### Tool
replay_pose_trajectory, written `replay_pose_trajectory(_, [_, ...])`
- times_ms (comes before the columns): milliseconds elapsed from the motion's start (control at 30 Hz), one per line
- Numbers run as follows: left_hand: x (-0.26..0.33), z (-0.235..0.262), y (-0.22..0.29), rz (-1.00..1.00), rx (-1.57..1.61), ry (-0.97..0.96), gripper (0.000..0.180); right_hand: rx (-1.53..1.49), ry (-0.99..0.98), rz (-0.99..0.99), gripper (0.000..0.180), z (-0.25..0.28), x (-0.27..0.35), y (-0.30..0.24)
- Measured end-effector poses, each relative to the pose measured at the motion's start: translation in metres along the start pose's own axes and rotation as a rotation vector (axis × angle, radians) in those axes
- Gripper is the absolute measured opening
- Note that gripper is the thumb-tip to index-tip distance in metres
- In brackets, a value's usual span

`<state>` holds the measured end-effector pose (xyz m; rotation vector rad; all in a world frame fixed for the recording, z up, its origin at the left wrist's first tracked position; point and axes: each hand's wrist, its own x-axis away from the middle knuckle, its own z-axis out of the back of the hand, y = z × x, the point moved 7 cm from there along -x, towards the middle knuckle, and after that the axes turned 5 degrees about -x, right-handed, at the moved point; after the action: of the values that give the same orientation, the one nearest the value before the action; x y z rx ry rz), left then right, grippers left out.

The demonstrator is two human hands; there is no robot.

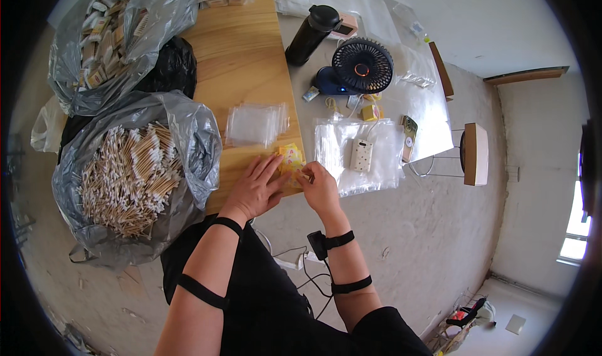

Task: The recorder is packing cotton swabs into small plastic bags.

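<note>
Several small yellow printed cards (290,157) lie in a loose pile at the front edge of the wooden tabletop. My left hand (252,188) rests flat beside them, fingers stretched out, its fingertips touching the pile's left side. On the other side my right hand (321,187) is closed in a pinch at the lower right edge of the cards; its fingertips partly hide what they grip. Just beyond the cards lies a stack of clear plastic bags (256,125). To the left, a grey plastic bag (204,127) holds a heap of loose cotton swabs (135,177).
Behind it, another grey bag (172,8) contains packed bundles. On the right-hand table are a black bottle (308,35), a small fan (362,66), larger clear bags (329,168), a white speckled device (361,155) and a phone (409,131). Cables (307,268) hang below.
</note>
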<state>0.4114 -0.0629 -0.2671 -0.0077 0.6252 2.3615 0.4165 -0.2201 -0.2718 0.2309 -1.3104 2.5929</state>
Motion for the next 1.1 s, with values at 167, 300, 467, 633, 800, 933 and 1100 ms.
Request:
replay_pose_trajectory(167, [0.000, -0.001, 0.001, -0.036, -0.028, 0.019, 0.053, 0.084, 0.067, 0.162, 0.024, -0.002, -0.004, -0.009])
replay_pose_trajectory(300, [0.002, -0.002, -0.003, -0.011, -0.018, -0.008, 0.050, 0.176, 0.070, 0.305, 0.030, 0.006, -0.022, -0.041])
replay_pose_trajectory(467, [-0.001, -0.001, 0.001, -0.014, -0.037, 0.000, 0.047, 0.274, -0.059, 0.540, 0.040, -0.003, -0.044, -0.070])
replay_pose_trajectory(633, [0.001, -0.003, -0.001, 0.000, -0.020, 0.010, 0.044, 0.277, -0.121, 0.494, 0.038, -0.001, -0.042, -0.054])
replay_pose_trajectory(800, [0.002, -0.001, 0.001, -0.026, -0.028, 0.022, 0.041, 0.224, -0.066, 0.452, 0.037, 0.000, -0.022, -0.032])
replay_pose_trajectory(933, [0.001, -0.001, 0.003, -0.063, -0.022, 0.012, 0.038, 0.043, -0.009, 0.257, 0.036, 0.000, -0.005, -0.008])
replay_pose_trajectory(1100, [0.000, -0.002, 0.010, -0.145, -0.033, -0.002, 0.041, -0.113, 0.063, 0.029, 0.034, -0.004, 0.017, 0.023])
